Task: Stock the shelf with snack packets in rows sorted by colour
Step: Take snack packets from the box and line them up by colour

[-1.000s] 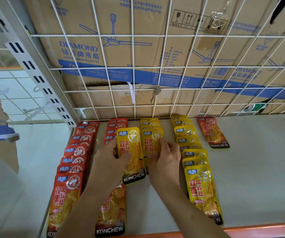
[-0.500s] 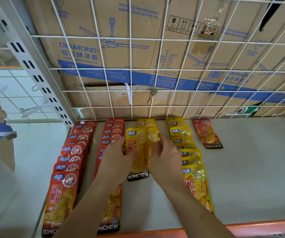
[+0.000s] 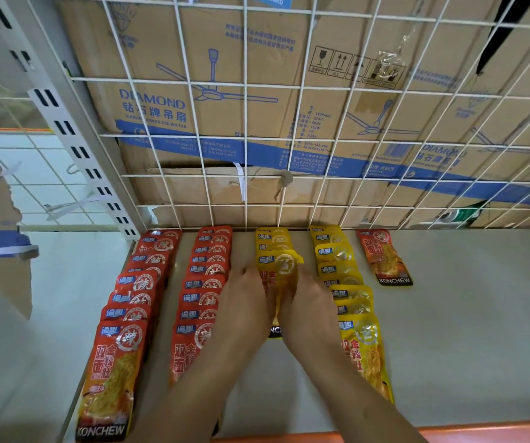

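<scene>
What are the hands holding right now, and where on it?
Both hands hold one yellow packet: the left hand grips its left edge, the right hand its right edge, about mid-length.

One view: wide-angle camera worn on the head, facing forward and steeply down, close over the pale grey shelf board (image 3: 465, 330). Aim falls on the yellow foil snack packet (image 3: 284, 265) gripped by left hand (image 3: 244, 305) and right hand (image 3: 313, 310), entering from 6 o'clock; white wire-grid back panel (image 3: 246, 135) at 12 o'clock

Left hand (image 3: 245, 303), right hand (image 3: 312, 306) side by side, both gripping yellow packet (image 3: 284, 263)
</scene>
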A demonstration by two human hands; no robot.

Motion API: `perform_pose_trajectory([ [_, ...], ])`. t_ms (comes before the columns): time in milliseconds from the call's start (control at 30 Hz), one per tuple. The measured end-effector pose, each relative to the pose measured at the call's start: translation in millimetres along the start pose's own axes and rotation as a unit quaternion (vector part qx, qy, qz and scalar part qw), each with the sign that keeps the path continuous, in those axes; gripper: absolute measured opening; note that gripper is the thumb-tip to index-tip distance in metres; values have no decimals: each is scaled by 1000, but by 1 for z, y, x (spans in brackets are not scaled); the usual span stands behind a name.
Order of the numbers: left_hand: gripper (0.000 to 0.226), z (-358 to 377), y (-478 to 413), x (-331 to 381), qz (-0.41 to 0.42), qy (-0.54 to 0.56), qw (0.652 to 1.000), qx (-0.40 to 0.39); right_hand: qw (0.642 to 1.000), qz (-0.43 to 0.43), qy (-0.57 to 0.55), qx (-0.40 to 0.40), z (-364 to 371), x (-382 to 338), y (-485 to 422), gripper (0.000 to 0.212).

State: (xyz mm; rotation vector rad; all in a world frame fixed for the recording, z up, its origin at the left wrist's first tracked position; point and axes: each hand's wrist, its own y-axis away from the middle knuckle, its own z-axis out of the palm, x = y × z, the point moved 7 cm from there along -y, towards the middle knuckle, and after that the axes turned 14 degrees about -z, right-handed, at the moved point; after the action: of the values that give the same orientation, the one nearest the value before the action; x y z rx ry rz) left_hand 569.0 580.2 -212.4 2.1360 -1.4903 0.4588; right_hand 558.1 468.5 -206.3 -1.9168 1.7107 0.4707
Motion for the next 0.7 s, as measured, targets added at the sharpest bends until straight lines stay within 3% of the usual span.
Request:
perform_pose_trajectory([
  [167, 21, 3, -3, 4, 7, -57, 998, -6, 998, -2, 47, -31, 3, -6, 3, 50],
  [333, 18, 6, -6, 1, 13, -68, 998, -8, 997, 20, 40, -54, 6, -2, 5, 43],
  [700, 23, 2, -5, 4, 13, -71, 997, -13, 998, -8, -51, 21, 3, -2, 1, 39],
])
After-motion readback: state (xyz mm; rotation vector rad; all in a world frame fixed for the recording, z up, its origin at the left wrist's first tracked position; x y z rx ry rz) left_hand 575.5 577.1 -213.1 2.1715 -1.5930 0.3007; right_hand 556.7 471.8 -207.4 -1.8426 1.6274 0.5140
